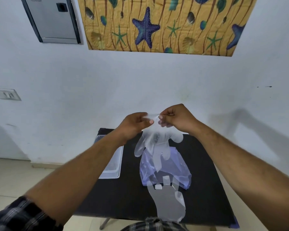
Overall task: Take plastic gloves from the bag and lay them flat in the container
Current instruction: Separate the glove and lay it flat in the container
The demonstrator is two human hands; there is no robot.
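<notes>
A clear plastic glove (154,144) hangs in the air above the table, fingers pointing down. My left hand (135,124) and my right hand (174,118) both pinch its cuff edge, close together at chest height. Below it lies a bluish transparent bag (175,170) on the black table (123,197). A second clear glove (169,204) lies flat on the table in front of the bag, reaching the near edge. The shallow clear container (114,170) sits at the table's left side, partly hidden behind my left forearm.
The small black table stands against a pale wall. Light floor shows to the left and right of it. A wall switch (7,94) is at the far left, a grey metal box (53,19) and a starfish picture (157,25) hang higher up.
</notes>
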